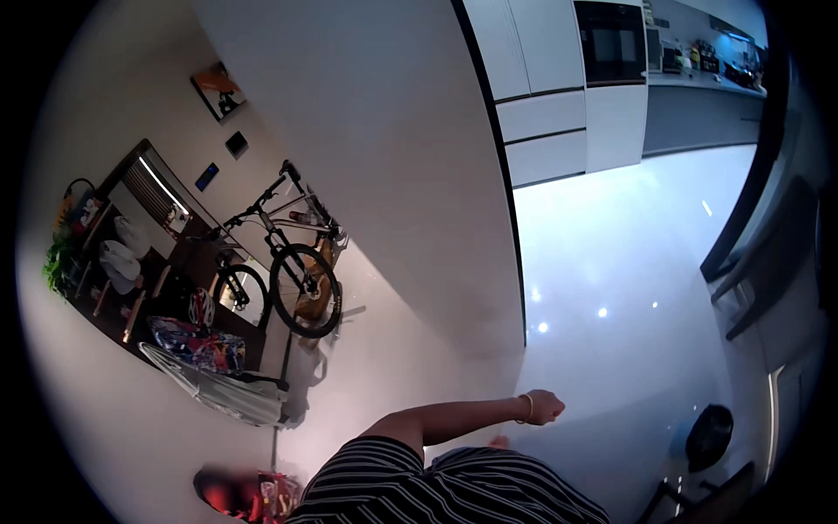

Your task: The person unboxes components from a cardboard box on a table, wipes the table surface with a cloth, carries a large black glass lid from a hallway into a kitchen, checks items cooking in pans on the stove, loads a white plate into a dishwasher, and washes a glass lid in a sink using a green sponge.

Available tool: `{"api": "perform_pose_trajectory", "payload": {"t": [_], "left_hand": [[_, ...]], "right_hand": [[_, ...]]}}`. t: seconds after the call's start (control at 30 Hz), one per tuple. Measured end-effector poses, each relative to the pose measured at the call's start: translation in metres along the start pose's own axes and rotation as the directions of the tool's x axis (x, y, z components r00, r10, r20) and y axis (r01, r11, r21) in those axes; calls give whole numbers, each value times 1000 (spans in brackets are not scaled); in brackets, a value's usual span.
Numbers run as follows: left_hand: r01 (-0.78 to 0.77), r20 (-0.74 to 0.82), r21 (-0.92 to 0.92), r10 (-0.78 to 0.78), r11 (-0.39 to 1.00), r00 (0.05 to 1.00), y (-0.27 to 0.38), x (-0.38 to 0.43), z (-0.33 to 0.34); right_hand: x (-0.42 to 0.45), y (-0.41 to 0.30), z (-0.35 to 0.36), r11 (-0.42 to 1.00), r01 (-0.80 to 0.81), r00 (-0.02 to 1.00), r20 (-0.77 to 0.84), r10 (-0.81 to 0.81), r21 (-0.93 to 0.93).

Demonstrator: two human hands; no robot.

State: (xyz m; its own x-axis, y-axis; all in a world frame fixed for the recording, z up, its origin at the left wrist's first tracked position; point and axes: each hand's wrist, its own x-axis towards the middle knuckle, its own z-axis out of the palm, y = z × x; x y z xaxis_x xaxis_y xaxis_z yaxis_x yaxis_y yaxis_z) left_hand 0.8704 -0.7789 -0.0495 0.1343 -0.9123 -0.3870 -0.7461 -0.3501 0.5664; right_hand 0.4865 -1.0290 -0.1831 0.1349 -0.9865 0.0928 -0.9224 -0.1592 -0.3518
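My left hand point(546, 407) reaches across in front of my body, its fingers curled in. No object shows in it, and a bangle point(526, 408) circles the wrist. Below the arm is my black-and-white striped clothing point(452, 488). My right hand is out of view. A small bit of what looks like a foot point(499, 442) shows just past the clothing. Before me, glossy pale floor tiles point(589, 367) run toward a kitchen. The hand is apart from everything around it, nearest the end of the plain wall point(419, 164).
Left, a mountain bike point(304, 281) stands by a mirror point(252, 288) and a dark rack with caps point(120, 262). A folded umbrella point(222, 393) lies near it. Ahead are kitchen cabinets point(546, 154) and a built-in oven point(610, 42). A black-bag-covered bin point(710, 437) and chair point(727, 498) stand right.
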Motion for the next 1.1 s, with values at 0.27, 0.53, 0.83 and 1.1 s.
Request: {"api": "perform_pose_trajectory", "payload": {"t": [0.27,0.53,0.83,1.1], "left_hand": [[-43,-298,58,58,997,953,-73,234,-108],[633,75,124,-643,764,762,-336,334,-139],[784,228,58,-773,618,592,-382,543,-300],[438,-33,288,-449,851,893,-430,1010,-548]], "right_hand": [[120,-20,67,965,-237,954,-163,253,108],[457,-282,146,929,95,873,419,-250,357],[778,-426,271,964,126,785,570,-242,236],[861,-380,327,806,-230,659,697,-284,546]]}}
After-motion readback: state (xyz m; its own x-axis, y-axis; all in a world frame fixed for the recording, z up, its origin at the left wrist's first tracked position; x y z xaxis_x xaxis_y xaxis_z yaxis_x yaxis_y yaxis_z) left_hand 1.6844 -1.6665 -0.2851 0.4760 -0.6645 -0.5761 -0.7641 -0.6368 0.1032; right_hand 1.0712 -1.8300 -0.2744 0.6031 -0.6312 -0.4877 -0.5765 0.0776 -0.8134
